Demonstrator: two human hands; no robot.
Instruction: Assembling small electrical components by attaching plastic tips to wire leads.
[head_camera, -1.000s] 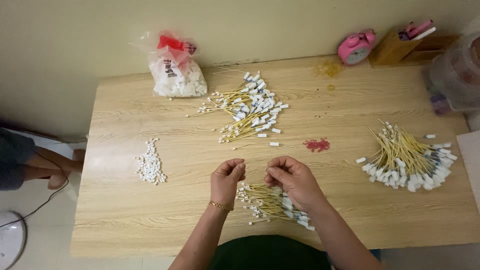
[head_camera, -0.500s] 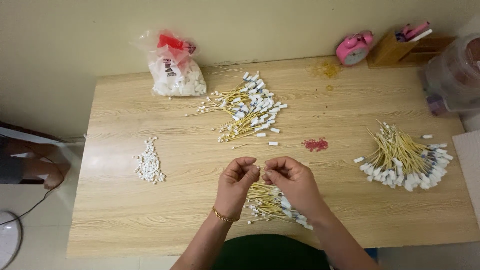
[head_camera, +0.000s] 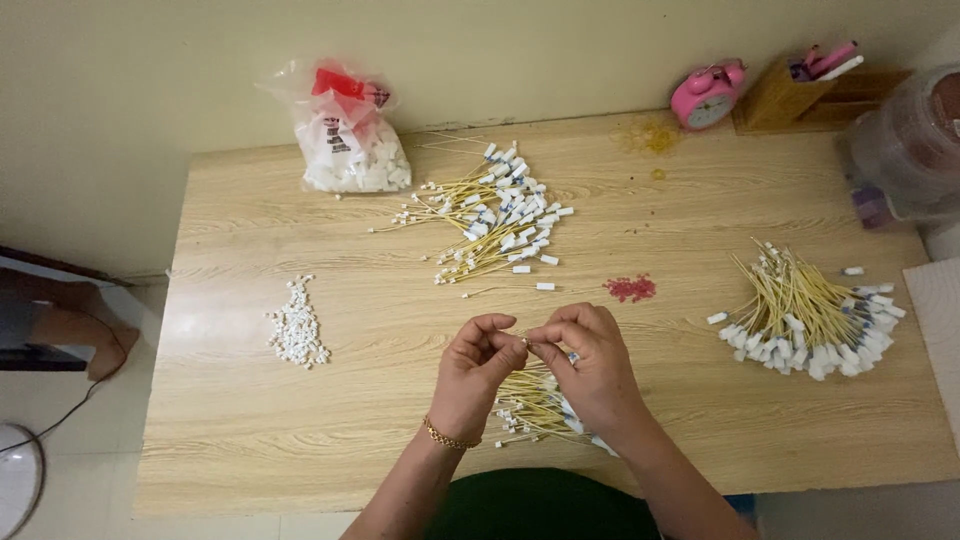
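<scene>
A person seated at a wooden bench (head_camera: 300, 440) works with both hands over a small bundle of wires. From the left: a loose heap of small white caps (head_camera: 296, 326) lies well apart from the hands, and a clear bag of more white pieces (head_camera: 350, 150) stands near the wall behind it. Beside the bag, a scattered pile of yellow wires with white ends (head_camera: 495, 220) spreads across the middle of the bench. In front of it, the left hand (head_camera: 478, 368) and the right hand (head_camera: 590, 370) meet just above the near bundle of wires (head_camera: 530, 405), fingers of both pinched together on what appears to be a single wire tip or cap, too small to tell which. Past a patch of red bits (head_camera: 631, 289), a neater sheaf of finished-looking wires (head_camera: 805, 320) lies at the right, with a pink alarm clock (head_camera: 706, 96) and a wooden pen holder (head_camera: 790, 90) behind it.

The risks look small ones: the tiny piece could slip from the pinch and vanish into the bundle beneath, and a forearm sweeping outward could scatter the caps or mix the piles.
</scene>
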